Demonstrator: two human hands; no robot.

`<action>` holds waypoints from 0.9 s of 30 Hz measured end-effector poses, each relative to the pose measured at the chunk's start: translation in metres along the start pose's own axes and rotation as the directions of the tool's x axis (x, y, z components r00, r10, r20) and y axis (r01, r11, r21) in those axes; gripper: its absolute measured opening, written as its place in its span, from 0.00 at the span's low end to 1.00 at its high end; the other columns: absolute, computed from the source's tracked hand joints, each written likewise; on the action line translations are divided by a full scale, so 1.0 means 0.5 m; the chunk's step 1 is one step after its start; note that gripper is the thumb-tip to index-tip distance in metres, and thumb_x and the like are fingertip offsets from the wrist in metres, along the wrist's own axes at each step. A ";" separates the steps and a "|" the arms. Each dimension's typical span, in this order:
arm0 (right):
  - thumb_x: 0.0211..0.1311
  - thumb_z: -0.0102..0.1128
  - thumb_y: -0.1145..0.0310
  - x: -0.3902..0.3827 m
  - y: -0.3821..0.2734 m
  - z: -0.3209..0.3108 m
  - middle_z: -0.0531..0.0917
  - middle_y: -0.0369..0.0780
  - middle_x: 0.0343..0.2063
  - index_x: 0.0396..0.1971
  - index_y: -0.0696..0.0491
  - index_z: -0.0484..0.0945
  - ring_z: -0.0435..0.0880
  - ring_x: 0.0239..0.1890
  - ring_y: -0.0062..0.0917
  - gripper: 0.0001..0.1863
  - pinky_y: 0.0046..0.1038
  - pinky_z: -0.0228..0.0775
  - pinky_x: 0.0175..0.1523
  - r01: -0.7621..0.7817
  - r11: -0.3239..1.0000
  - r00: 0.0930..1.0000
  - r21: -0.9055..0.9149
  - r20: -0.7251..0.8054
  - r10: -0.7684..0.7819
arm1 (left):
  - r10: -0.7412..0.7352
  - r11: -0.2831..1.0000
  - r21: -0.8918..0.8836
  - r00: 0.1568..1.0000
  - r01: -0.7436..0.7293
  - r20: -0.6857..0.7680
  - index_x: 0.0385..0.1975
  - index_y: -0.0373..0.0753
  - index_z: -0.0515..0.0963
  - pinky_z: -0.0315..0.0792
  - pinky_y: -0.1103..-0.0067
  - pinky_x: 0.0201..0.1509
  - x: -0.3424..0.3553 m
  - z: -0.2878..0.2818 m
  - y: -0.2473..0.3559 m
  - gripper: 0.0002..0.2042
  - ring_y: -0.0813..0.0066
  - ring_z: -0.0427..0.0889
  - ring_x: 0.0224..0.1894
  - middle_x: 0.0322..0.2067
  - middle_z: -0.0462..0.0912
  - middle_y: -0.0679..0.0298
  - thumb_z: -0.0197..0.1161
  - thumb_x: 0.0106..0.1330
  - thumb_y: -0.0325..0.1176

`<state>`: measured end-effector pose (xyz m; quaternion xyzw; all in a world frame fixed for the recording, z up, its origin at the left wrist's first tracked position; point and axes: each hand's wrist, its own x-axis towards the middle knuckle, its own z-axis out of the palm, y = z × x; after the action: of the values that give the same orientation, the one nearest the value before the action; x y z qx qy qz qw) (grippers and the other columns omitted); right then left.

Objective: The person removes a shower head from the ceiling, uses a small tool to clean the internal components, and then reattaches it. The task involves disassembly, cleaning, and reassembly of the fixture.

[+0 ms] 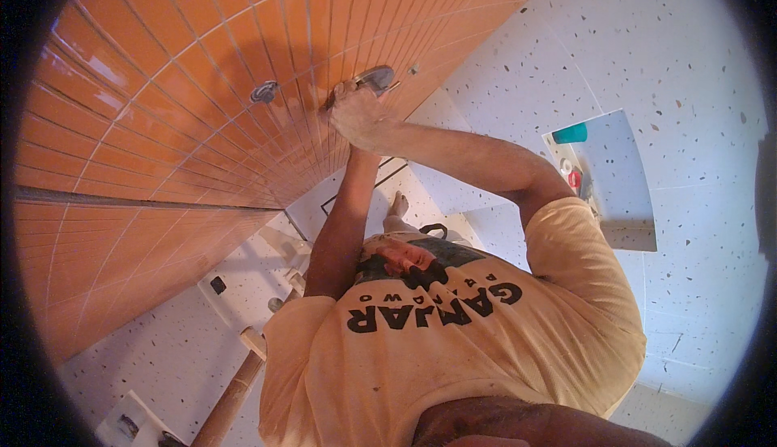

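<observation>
Silvery metal, the round wall fixture (375,80) sits on the far wall, just beyond the person's joined hands. Its plate, seen aslant, looks oval, the long axis running from near left to far right; a short bar at its near edge points the same way. The right hand (361,117) bends its fingers against the fixture's left side and covers most of the left hand (345,91); whether either grips a part of it, I cannot tell. The plate's left end is hidden too. Glossy orange tiles (194,10) with pale grout cover the wall, and a smaller metal fitting (264,92) stands left of the hands. To the right, a speckled white wall (696,83) bears a rectangular niche (623,180) holding a teal container (571,134).
</observation>
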<state>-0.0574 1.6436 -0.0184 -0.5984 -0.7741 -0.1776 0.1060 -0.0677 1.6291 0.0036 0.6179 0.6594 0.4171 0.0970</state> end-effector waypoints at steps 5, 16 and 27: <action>0.58 0.50 0.58 -0.015 -0.004 0.031 0.78 0.41 0.31 0.37 0.51 0.74 0.79 0.33 0.39 0.14 0.69 0.65 0.49 -0.051 0.984 0.984 -0.172 -0.174 0.021 | 0.141 0.985 -0.084 0.985 -0.149 -0.103 0.33 0.39 0.80 0.71 0.68 0.49 -0.024 0.030 -0.025 0.10 0.60 0.76 0.46 0.38 0.77 0.57 0.63 0.63 0.40; 0.58 0.51 0.57 -0.019 0.011 -0.040 0.78 0.43 0.35 0.36 0.52 0.75 0.78 0.40 0.37 0.14 0.65 0.66 0.52 0.010 0.995 1.000 -0.095 -0.004 -0.010 | -0.076 0.991 0.113 0.993 0.065 0.092 0.32 0.38 0.80 0.72 0.69 0.47 0.000 0.005 0.013 0.14 0.62 0.78 0.46 0.39 0.78 0.56 0.64 0.62 0.44; 0.59 0.52 0.57 -0.010 -0.001 -0.090 0.78 0.45 0.40 0.35 0.52 0.77 0.75 0.48 0.36 0.14 0.60 0.66 0.53 0.063 0.981 0.992 -0.182 0.120 -0.042 | -0.163 0.986 0.028 0.986 0.163 0.019 0.36 0.38 0.78 0.72 0.68 0.48 -0.015 0.033 0.018 0.16 0.61 0.77 0.46 0.41 0.78 0.55 0.63 0.62 0.46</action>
<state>-0.0586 1.6211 0.0207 -0.5943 -0.7744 -0.2169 0.0001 -0.0487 1.6284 -0.0040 0.5677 0.7121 0.3922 0.1296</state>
